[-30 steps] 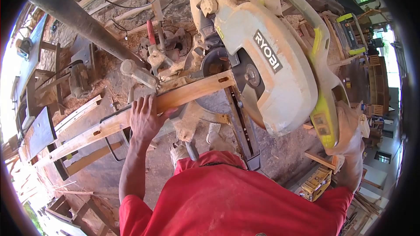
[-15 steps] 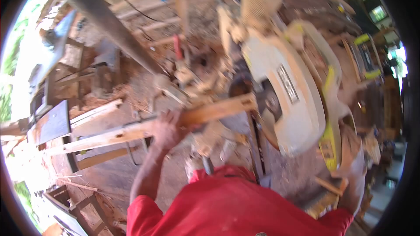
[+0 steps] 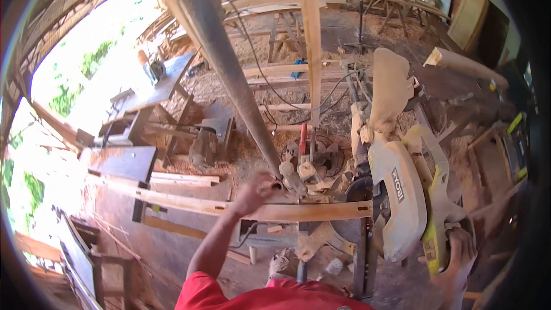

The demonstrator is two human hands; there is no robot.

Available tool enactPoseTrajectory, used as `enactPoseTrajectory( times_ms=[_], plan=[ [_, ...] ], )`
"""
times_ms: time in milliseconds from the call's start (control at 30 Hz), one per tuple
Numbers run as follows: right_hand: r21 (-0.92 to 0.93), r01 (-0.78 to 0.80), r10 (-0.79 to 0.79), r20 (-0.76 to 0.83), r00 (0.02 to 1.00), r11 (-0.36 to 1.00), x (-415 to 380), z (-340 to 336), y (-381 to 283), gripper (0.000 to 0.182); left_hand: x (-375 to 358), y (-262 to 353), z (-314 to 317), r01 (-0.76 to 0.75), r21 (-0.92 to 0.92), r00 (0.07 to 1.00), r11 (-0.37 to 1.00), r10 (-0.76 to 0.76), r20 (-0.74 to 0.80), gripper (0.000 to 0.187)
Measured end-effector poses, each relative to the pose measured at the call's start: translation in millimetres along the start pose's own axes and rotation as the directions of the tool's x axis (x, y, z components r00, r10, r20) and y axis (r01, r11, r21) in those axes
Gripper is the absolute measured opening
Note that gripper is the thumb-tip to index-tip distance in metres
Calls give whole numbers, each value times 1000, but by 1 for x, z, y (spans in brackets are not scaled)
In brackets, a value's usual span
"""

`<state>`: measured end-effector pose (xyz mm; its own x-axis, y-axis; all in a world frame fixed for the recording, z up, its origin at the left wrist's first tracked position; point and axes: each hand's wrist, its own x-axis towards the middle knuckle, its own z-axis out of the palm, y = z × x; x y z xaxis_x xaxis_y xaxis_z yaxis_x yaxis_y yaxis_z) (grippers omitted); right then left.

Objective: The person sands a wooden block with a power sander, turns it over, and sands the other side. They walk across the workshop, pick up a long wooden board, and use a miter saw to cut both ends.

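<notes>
Left hand: the left hand (image 3: 256, 190) rests on top of the long plank (image 3: 270, 210), fingers curled loosely over its upper edge and pressing it down and back, not clamped right round it.
Right hand: the right hand (image 3: 456, 252) is wrapped shut round the yellow handle (image 3: 434, 235) of the saw (image 3: 402, 195), near the right-hand end of the saw stand.
Plank: it lies flat across the saw's bed, running from the far left, past the hand, to an end with a small slot right beside the blade guard (image 3: 400, 206).
What changed: a second ago the view looked almost straight down on the saw and the red shirt; now the head has lifted, so the steel post (image 3: 227, 63), the cluttered yard and the work table at the left (image 3: 143, 95) are in view.
Hands since then: both keep their places, one on the plank and one on the handle.
Saw head: it looks raised, the guard above the wood; I cannot tell whether the blade is turning.
Meaning: the plank looks seated against the fence (image 3: 298, 186) and held ready for a cut near its right end, with no cut showing in it.
</notes>
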<state>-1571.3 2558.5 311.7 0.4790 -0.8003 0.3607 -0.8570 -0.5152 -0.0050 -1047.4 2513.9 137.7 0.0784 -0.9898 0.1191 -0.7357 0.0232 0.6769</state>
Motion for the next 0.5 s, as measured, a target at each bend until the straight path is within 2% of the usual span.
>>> enactPoseTrajectory(
  times_ms=[33, 67, 100, 133, 167, 200, 233, 267, 333, 400, 467, 500],
  plan=[
    [13, -88, 89, -103, 991, 996, -7, 5, -8, 73, 17, -26, -31, -37, 26, 986, 999, 41, -163, 34],
    [19, -122, 124, -113, 986, 992, -16, 12, -12, 73, 37, -45, -70, -109, -60, 954, 992, 87, -287, 26],
    [-34, -145, 136, -204, 969, 989, -25, 20, -12, 73, 66, -83, -113, -147, 89, 876, 985, 171, -450, 16],
    [-94, -171, 136, -295, 946, 981, -28, 27, -15, 72, 105, -117, -163, -330, 482, 677, 812, 559, -478, 13],
    [-123, -206, 153, -343, 927, 971, -28, 28, -22, 65, 132, -128, -197, -384, -33, 720, 923, 277, -636, 13],
    [-132, -231, 175, -340, 924, 964, -29, 33, -28, 65, 153, -84, -237, 189, 628, 830, 755, 220, -513, 15],
    [-124, -256, 198, -360, 912, 959, -31, 39, -29, 64, 197, -114, -266, -31, -128, 762, 991, -60, -645, 19],
    [-119, -279, 215, -383, 898, 953, -33, 46, -27, 62, 241, -144, -295, -261, -791, 780, 553, -362, -510, 24],
    [-116, -308, 235, -414, 879, 944, -37, 50, -20, 60, 308, -156, -324, -363, -741, 720, 565, -334, -608, 34],
    [-114, -323, 244, -437, 865, 939, -36, 44, -24, 57, 344, -128, -336, -397, -744, 789, 538, -213, -576, 39],
    [-93, -468, 408, -363, 838, 879, -35, 36, -39, 55, 404, -142, -359, -393, -757, 864, 522, -72, -498, 40],
    [-108, -478, 414, -361, 836, 872, -33, 34, -43, 55, 446, -179, -384, -417, -588, 893, 693, 193, -406, 51]
  ],
)
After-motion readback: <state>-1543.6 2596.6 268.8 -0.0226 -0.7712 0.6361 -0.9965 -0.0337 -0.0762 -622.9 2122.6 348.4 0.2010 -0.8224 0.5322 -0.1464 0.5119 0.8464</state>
